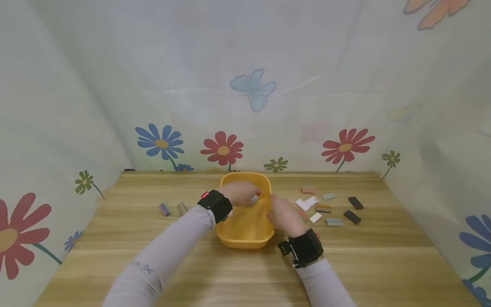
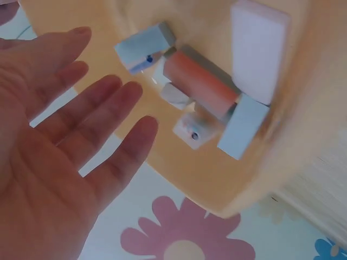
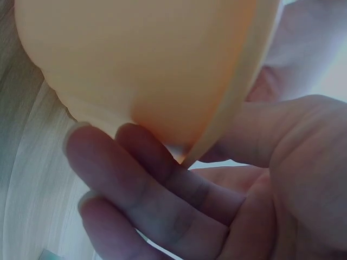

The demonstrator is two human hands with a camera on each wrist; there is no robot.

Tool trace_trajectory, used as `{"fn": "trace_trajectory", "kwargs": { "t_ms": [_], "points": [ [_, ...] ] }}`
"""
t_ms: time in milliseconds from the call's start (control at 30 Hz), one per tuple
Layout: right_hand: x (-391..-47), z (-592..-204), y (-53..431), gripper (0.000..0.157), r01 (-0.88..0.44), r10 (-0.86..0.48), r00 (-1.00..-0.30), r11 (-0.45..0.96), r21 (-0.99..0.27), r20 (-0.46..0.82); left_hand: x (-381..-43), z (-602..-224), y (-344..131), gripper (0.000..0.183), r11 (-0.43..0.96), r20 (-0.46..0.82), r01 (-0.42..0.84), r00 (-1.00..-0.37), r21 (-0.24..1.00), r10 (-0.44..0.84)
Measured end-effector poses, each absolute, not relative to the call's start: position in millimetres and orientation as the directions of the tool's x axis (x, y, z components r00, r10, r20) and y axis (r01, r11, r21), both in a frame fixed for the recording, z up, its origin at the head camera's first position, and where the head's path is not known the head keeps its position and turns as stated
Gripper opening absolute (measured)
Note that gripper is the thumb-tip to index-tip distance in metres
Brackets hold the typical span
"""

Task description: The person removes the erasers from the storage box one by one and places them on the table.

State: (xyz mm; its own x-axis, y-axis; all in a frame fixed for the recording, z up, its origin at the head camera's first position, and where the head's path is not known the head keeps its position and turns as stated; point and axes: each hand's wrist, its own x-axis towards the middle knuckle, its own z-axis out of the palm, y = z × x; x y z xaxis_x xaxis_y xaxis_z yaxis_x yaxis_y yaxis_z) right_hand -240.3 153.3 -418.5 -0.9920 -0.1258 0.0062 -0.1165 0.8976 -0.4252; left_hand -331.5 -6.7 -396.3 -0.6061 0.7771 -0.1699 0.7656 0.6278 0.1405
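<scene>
A yellow plastic bin [image 1: 245, 244] stands on the wooden table between both arms. My left hand [image 1: 239, 194] reaches over it from the left, its fingers spread and loosely straight with nothing between them in the left wrist view. Small eraser-like blocks lie inside the bin near those fingertips: an orange-and-grey one [image 2: 203, 84], a large white one [image 2: 259, 51], a pale blue one [image 2: 243, 127] and several smaller ones. With thumb inside and fingers outside, my right hand [image 1: 287, 215] grips the bin's right rim [image 3: 238, 92].
Right of the bin several small blocks lie scattered, among them a white block [image 1: 315, 218], a black block [image 1: 352, 217] and a blue-grey block [image 1: 334, 222]. To the left are a purple block [image 1: 165, 209] and a grey-brown one [image 1: 182, 209]. A flower-printed curtain [image 1: 253, 128] rises behind the table.
</scene>
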Motion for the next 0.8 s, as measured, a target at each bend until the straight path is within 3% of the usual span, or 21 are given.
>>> {"fn": "trace_trajectory", "kwargs": {
  "t_ms": [167, 467, 800],
  "points": [
    [-240.1, -419.0, 155.0, 0.035, -0.158, -0.152, -0.987, 0.909, -0.386, 0.045, -336.9, -410.4, 8.7, 0.028, 0.643, -0.132, 0.753, -0.629, 0.139, 0.766],
    [-238.8, -422.6, 147.6, 0.031, -0.174, -0.169, -0.984, 0.911, -0.374, 0.048, -330.5, -428.6, 13.0, 0.013, 0.758, -0.072, 0.649, -0.754, 0.072, 0.653],
    [-236.3, -420.9, 151.8, 0.036, -0.165, -0.152, -0.986, 0.904, -0.395, 0.063, -336.7, -445.9, 20.1, 0.015, 0.760, 0.004, 0.649, -0.760, -0.023, 0.650]
  ]
}}
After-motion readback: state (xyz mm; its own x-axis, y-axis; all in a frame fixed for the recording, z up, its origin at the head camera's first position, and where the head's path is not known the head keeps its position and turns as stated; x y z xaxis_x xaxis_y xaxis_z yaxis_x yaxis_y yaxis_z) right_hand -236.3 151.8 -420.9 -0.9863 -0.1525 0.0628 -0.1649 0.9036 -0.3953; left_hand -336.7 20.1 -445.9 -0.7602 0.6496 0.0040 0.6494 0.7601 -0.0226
